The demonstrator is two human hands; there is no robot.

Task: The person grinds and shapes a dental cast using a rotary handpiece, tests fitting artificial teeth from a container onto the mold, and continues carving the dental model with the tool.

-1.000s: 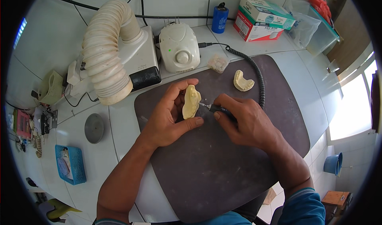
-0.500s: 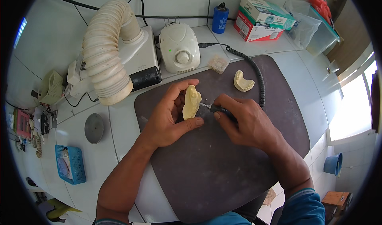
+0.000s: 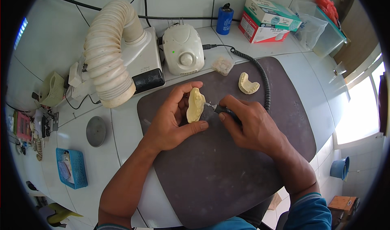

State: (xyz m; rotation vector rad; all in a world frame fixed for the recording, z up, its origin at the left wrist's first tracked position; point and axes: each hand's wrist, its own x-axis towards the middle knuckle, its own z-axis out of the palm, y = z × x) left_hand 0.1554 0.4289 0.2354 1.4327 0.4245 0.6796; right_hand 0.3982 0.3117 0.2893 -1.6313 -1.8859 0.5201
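Observation:
My left hand (image 3: pixel 172 122) grips a pale yellow plaster dental model (image 3: pixel 195 106) on edge, fingers behind it and thumb at its lower end. Its row of teeth faces right. In my right hand (image 3: pixel 254 124) is a dark rotary handpiece (image 3: pixel 223 110), held like a pen. The thin metal bur (image 3: pixel 209 105) at its tip meets the model's right side; whether it touches or sits just short, I cannot make out. A second, horseshoe-shaped dental model (image 3: pixel 248 84) lies on the dark brown mat (image 3: pixel 211 169), beyond my right hand.
Behind the mat stands a white control unit (image 3: pixel 183 53) with a knob; its coiled cord (image 3: pixel 264 77) runs along the mat's right side. A ribbed suction hose (image 3: pixel 107 55) arches at the left. Near it are a grey bowl (image 3: pixel 96 131), a blue basket (image 3: pixel 72 168) and a small clear box (image 3: pixel 222 64).
Very little differs. My right hand and the handpiece have shifted slightly upward along the model's side; the left hand keeps its hold almost unmoved.

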